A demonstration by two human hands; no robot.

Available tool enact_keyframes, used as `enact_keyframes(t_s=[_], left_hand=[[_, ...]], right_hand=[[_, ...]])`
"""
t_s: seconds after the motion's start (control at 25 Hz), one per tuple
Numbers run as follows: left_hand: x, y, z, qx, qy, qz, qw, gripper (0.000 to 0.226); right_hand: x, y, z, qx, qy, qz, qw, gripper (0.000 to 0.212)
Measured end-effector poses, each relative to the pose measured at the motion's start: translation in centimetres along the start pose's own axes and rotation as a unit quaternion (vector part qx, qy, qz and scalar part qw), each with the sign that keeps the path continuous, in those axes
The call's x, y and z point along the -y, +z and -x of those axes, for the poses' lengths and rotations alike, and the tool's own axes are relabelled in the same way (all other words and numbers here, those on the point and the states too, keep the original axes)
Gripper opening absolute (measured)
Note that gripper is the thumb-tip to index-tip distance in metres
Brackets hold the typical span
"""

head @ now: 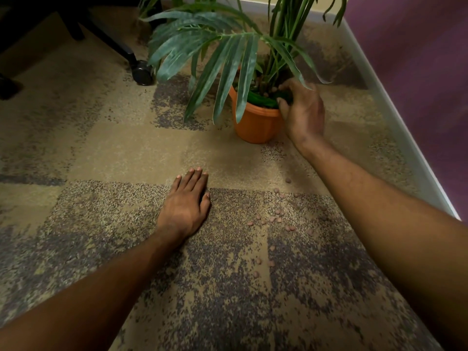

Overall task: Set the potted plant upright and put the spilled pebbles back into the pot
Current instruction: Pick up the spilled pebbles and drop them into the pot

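Both forearms enter from the bottom edge of the head view. Left hand lies flat and released on the carpet, holding nothing. Spilled pebbles lie scattered just right of it, between the two arms. Right hand is curled over the rim of the upright orange pot; whether it holds pebbles cannot be told. Judgement: the left hand is nearer the pebbles, the pot well beyond them.

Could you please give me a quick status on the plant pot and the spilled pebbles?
Left hand flat on carpet, empty. Right hand over rim of orange pot; contents unclear. Pot upright. Pebbles scattered on carpet. Nothing in the way.
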State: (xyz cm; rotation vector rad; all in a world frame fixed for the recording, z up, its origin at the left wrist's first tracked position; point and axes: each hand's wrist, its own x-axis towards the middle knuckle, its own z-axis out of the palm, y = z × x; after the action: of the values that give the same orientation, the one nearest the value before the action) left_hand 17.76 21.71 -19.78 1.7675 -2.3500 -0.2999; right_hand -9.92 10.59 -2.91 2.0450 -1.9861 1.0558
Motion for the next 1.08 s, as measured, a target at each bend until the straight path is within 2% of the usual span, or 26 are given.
enact_keyframes(t_s=[0.24,0.32,0.44,0.6,0.8,1.0,1.08], left_hand=[[0.0,-0.2,0.0,0.005,0.0,-0.002,1.0,0.065],[-0.1,-0.2,0.0,0.002,0.002,0.002,1.0,0.065],[0.0,-0.3,-0.1,0.011,0.0,0.008,1.0,0.066],[-0.1,-0.3,-0.1,0.019,-0.001,0.01,1.0,0.064],[-0.7,-0.8,-0.4,0.019,0.036,0.001,0.999,0.062],[-6.1,-0.1,-2.5,0.035,0.117,0.048,0.991,0.062],[-8.3,0.5,-3.3,0.049,0.154,0.06,0.985,0.061]], right_hand=[[-3.3,-1.7,5.6,0.019,0.009,-0.002,1.0,0.021],[-4.9,-1.8,8.1,0.064,0.028,0.017,0.997,0.021],[-7.0,-1.7,11.3,0.161,0.061,0.013,0.985,0.034],[-8.2,-1.5,14.6,0.268,0.029,0.013,0.963,0.04],[-8.6,-1.3,16.4,0.284,0.028,0.04,0.958,0.041],[-9.0,-1.1,17.3,0.28,0.029,0.025,0.959,0.026],[-9.0,-0.9,16.9,0.273,0.044,0.012,0.961,0.027]])
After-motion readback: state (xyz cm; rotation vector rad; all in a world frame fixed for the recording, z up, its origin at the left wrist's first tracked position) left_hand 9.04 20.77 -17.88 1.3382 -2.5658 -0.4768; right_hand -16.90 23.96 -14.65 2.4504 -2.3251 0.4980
